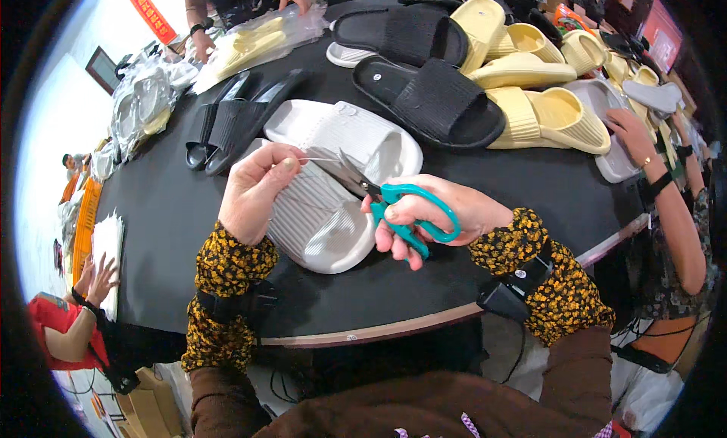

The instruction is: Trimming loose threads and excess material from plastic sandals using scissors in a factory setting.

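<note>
Head view: a pair of white slide sandals lies near the front edge of the black round table, one overlapping the other, their straps ribbed and their soles smooth foam. The left hand rests on the nearer sandal with thumb and forefinger pinched on a thin pale thread that runs taut toward the scissors. The right hand has its fingers curled through the teal plastic loops of the scissors, and the short metal blades stand slightly apart at the thread, over the sandal's strap. Both wrists wear yellow-and-black patterned sleeves with dark straps.

The table top is matt and dark, with a pale rim along its near edge. Behind the white pair lies a pair of black sandals set on edge, further back two larger black ribbed slides, and to the right a heap of pale yellow slides. Clear plastic bags holding yellow sandals lie at the far left edge, with crumpled bags beside them. A red banner hangs on the light wall at top left. Another person's hand reaches onto the table at the right.
</note>
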`<action>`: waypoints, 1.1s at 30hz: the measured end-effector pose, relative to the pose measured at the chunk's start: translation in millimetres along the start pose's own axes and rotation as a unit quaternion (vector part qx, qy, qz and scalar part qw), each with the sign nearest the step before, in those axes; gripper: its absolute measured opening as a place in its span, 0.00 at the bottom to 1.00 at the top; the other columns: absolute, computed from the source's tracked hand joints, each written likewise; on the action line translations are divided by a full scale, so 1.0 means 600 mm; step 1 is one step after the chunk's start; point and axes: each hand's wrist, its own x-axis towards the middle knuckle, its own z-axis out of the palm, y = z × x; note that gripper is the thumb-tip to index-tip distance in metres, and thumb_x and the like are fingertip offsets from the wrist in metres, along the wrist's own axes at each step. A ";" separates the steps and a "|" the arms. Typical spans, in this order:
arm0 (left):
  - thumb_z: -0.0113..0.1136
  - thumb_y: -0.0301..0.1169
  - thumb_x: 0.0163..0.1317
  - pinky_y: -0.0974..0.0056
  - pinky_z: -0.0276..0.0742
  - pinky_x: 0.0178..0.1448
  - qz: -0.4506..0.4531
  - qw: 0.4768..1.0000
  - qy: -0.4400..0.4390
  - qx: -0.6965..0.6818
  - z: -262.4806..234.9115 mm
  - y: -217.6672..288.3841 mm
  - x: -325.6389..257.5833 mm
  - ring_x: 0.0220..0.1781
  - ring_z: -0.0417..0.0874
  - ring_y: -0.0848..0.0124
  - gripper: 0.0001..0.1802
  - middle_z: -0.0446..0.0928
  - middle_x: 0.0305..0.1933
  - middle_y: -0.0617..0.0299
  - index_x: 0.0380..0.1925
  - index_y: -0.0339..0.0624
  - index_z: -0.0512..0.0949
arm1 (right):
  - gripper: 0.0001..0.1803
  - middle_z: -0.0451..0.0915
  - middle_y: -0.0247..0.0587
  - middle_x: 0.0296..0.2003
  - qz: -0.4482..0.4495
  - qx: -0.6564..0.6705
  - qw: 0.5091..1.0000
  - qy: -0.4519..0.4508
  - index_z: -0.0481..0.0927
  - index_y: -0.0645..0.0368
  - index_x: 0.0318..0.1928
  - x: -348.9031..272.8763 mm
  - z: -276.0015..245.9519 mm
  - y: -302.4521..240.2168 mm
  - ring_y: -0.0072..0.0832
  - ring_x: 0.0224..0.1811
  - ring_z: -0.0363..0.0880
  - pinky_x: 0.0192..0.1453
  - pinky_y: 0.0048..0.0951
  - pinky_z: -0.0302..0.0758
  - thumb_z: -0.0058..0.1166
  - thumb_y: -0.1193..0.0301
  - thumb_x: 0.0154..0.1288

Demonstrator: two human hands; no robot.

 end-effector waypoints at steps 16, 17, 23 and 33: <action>0.54 0.28 0.64 0.71 0.67 0.50 0.005 1.000 0.006 -0.007 0.003 0.001 -0.003 0.42 0.73 0.79 0.07 0.77 0.39 0.65 0.36 0.36 0.77 | 0.11 0.72 0.32 0.21 -0.025 -0.025 0.998 0.058 0.71 0.61 0.42 -0.004 0.011 -0.012 0.16 0.12 0.66 0.12 0.18 0.64 0.50 0.68 0.62; 0.54 0.28 0.64 0.71 0.68 0.51 -0.004 1.000 0.016 -0.016 0.000 0.001 -0.002 0.43 0.74 0.79 0.07 0.78 0.39 0.65 0.36 0.35 0.77 | 0.17 0.70 0.33 0.21 -0.029 -0.038 0.997 0.056 0.67 0.68 0.48 -0.005 0.012 -0.015 0.15 0.14 0.64 0.12 0.18 0.63 0.46 0.71 0.61; 0.53 0.29 0.65 0.70 0.67 0.49 0.033 0.999 0.025 -0.018 -0.003 0.003 -0.012 0.41 0.74 0.77 0.08 0.80 0.36 0.62 0.35 0.34 0.77 | 0.18 0.70 0.33 0.21 -0.045 -0.056 0.994 0.078 0.67 0.68 0.49 -0.005 0.009 -0.016 0.16 0.13 0.64 0.13 0.19 0.63 0.46 0.72 0.60; 0.45 0.29 0.67 0.68 0.67 0.50 0.121 0.965 0.159 0.172 -0.040 0.116 -0.179 0.39 0.75 0.71 0.11 0.78 0.36 0.52 0.35 0.32 0.73 | 0.21 0.69 0.33 0.23 -0.052 -0.080 0.988 0.122 0.67 0.67 0.52 -0.004 0.014 -0.015 0.15 0.15 0.62 0.13 0.19 0.61 0.46 0.69 0.60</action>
